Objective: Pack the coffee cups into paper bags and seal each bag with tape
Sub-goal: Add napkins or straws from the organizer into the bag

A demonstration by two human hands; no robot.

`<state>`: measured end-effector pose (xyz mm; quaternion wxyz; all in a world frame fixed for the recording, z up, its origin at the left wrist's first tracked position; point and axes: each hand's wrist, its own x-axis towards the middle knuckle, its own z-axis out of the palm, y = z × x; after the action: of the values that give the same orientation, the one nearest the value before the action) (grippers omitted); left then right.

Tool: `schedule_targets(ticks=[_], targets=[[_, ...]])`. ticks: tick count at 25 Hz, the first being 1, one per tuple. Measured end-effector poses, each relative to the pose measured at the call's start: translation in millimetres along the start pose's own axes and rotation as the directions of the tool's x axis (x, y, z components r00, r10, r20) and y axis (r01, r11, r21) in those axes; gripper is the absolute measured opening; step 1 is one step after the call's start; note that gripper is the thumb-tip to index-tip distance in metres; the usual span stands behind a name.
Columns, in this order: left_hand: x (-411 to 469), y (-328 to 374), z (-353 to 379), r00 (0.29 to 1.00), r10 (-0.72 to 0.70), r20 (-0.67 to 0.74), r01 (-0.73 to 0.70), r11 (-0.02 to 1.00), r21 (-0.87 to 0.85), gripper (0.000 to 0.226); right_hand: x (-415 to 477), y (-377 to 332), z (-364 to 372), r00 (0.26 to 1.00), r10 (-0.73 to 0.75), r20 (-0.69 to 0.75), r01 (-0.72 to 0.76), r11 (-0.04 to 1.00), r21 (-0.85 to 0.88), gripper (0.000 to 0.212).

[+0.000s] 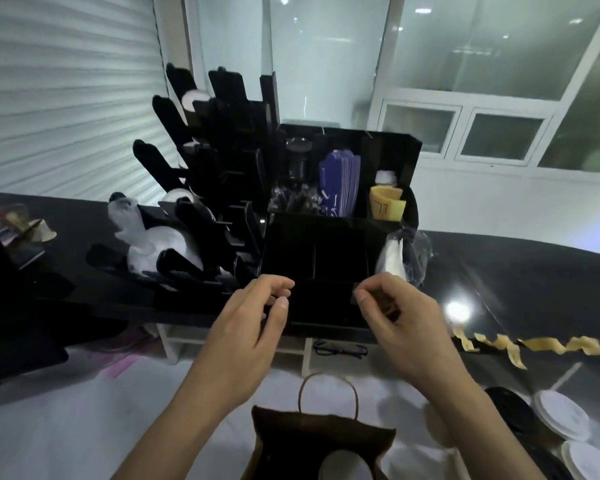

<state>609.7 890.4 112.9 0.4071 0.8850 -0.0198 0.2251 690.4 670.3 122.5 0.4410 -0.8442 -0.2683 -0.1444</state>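
Evidently your left hand (250, 323) hung empty, your right hand (395, 317) curled, its hold unclear; a tape strip (499, 344) at four o'clock probably belonged across the paper bag (291, 433) at six.

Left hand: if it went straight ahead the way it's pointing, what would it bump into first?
Probably the black organizer box, at its low front compartment, right ahead of the left hand. Depth is hard to judge from one view.

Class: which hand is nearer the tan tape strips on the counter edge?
Right. The right hand is just left of the tape strips; the left hand lies farther left.
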Motion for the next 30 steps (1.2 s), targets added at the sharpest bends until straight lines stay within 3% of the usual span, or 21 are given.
schedule_targets(ticks=[6,15,22,26,30], targets=[[48,17,8,0.996,0.081,-0.043,-0.081,0.997,0.004,0.028,72,-2,9,0.997,-0.073,0.001,0.073,0.995,-0.071,0.007],[105,-1,27,1.0,-0.008,-0.021,0.007,1.0,-0.011,0.026,164,18,39,0.995,-0.078,0.061,0.092,0.961,-0.261,0.008],[116,-20,37,0.998,-0.068,-0.007,0.068,0.998,-0.014,0.025,223,20,70,0.972,-0.15,0.182,0.226,0.814,-0.535,0.036],[115,-27,38,0.998,-0.07,-0.002,0.07,0.997,-0.022,0.024,241,23,80,0.962,-0.103,0.254,0.253,0.692,-0.676,0.027],[114,-29,37,0.998,-0.066,0.0,0.066,0.997,-0.027,0.023,245,26,81,0.952,-0.097,0.29,0.278,0.671,-0.687,0.018]])
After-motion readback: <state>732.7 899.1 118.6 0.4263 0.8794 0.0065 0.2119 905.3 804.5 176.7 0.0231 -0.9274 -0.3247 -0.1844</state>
